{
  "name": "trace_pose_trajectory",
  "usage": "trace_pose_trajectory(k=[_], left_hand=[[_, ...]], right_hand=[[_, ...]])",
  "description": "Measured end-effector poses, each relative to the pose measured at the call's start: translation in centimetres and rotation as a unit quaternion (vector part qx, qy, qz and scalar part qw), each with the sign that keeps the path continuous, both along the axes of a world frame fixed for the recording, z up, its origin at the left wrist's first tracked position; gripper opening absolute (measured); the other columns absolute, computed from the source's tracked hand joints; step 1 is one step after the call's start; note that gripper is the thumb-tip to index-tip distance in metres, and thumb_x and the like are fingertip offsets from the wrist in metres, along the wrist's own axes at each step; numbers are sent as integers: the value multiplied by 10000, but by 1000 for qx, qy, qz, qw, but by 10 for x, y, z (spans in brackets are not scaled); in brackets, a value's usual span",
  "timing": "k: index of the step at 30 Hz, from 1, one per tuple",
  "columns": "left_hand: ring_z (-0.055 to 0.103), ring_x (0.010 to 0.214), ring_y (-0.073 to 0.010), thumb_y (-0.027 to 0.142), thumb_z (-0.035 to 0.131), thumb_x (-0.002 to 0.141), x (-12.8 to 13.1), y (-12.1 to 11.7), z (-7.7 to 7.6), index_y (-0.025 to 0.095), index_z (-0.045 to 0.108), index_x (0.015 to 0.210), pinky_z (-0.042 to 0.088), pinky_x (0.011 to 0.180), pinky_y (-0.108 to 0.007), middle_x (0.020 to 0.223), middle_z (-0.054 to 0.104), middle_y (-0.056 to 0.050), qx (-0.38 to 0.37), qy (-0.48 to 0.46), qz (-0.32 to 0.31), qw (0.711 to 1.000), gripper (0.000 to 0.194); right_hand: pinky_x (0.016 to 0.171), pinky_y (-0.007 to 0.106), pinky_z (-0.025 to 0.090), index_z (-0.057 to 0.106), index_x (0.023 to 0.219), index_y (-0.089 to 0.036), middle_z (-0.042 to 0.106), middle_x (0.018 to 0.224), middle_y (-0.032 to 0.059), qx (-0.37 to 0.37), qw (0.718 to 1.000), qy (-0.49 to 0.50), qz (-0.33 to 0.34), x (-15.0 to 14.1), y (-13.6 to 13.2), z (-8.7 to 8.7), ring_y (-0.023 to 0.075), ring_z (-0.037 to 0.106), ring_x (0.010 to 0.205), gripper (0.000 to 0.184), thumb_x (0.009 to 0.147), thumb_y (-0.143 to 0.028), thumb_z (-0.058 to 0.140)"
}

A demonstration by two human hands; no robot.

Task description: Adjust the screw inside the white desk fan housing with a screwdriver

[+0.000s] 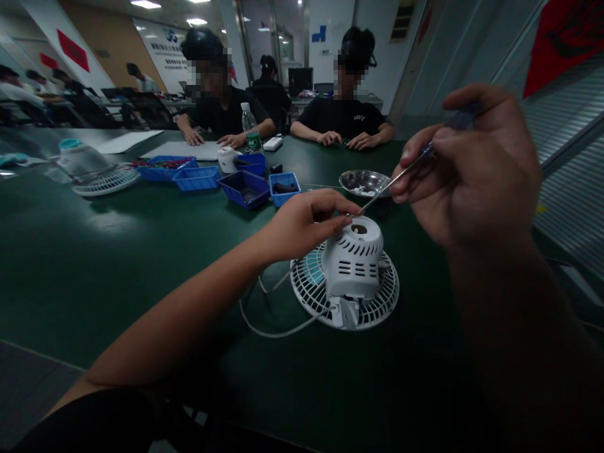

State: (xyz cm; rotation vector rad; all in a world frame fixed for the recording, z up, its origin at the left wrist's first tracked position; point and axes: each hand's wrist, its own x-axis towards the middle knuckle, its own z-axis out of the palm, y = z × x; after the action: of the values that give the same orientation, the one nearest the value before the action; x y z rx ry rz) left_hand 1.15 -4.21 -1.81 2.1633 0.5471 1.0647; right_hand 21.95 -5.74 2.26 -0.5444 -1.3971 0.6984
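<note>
A small white fan (352, 267) lies face down on the dark green table (117, 264), its motor housing pointing up and its white cord looping to the left. My left hand (306, 223) rests on the top left of the housing, with its fingertips pinched together at the rim. My right hand (465, 173) is raised to the right, closed round a screwdriver (401, 176). The screwdriver's thin shaft slants down to the left, and its tip meets the top of the housing right beside my left fingertips.
A metal dish (364, 182) with small parts sits just behind the fan. Several blue trays (245, 187) stand further left, and another white fan (92, 168) at far left. A water bottle (251, 131) and two seated people (342, 119) are across the table.
</note>
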Motion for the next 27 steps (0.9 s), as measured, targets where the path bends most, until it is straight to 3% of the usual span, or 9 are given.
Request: trace_pose_trajectory(k=[3, 8, 12, 16, 20, 23, 27], left_hand=[[731, 937, -137, 181, 659, 957, 2, 1, -3, 126, 776, 1069, 591, 809, -250, 1075, 774, -88, -56, -55, -35, 996, 171], [751, 891, -132, 141, 652, 934, 5, -1, -3, 122, 778, 1045, 615, 785, -239, 1015, 803, -76, -119, -68, -25, 990, 169], [744, 915, -148, 144, 678, 921, 6, 0, -4, 140, 770, 1122, 622, 801, -257, 996, 789, -61, -124, -64, -24, 990, 221], [714, 850, -126, 130, 736, 888, 8, 4, -9, 203, 650, 1340, 606, 764, -238, 931, 737, -16, -137, -92, -50, 985, 466], [719, 824, -124, 140, 767, 871, 9, 6, -12, 203, 588, 1266, 610, 766, -242, 891, 714, 4, -138, -112, -57, 982, 438], [723, 813, -125, 165, 774, 878, 10, 6, -12, 208, 562, 1200, 611, 761, -253, 878, 705, 10, -136, -107, -30, 984, 388], [720, 803, -118, 176, 787, 865, 10, 7, -12, 207, 543, 1159, 606, 747, -248, 872, 707, 15, -137, -121, -43, 982, 383]], right_hand=[[443, 276, 491, 520, 1055, -329, 679, 750, -81, -77, 994, 42, 59, 12, 18, -8, 137, 636, 516, 320, 783, -265, 678], [460, 283, 509, 504, 1047, -306, 672, 738, -69, -103, 992, 39, 61, 22, 37, -19, 140, 647, 546, 303, 800, -293, 679], [434, 267, 476, 487, 1078, -313, 680, 742, -72, -68, 997, 17, 44, 18, 38, -22, 123, 619, 511, 325, 835, -281, 700], [396, 232, 461, 472, 1084, -319, 664, 702, -106, -1, 1000, 17, -7, 6, 31, -22, 99, 585, 446, 317, 861, -205, 666], [355, 200, 441, 507, 1078, -304, 670, 687, -109, 60, 997, 18, -47, -5, 23, -19, 92, 584, 412, 309, 857, -117, 615], [368, 179, 443, 537, 1075, -312, 680, 699, -107, 98, 994, -8, -53, -5, 18, -16, 74, 583, 411, 296, 884, -103, 624], [388, 170, 464, 599, 1068, -306, 696, 728, -96, 121, 991, -26, -57, 0, 16, -13, 70, 621, 445, 281, 915, -70, 604]])
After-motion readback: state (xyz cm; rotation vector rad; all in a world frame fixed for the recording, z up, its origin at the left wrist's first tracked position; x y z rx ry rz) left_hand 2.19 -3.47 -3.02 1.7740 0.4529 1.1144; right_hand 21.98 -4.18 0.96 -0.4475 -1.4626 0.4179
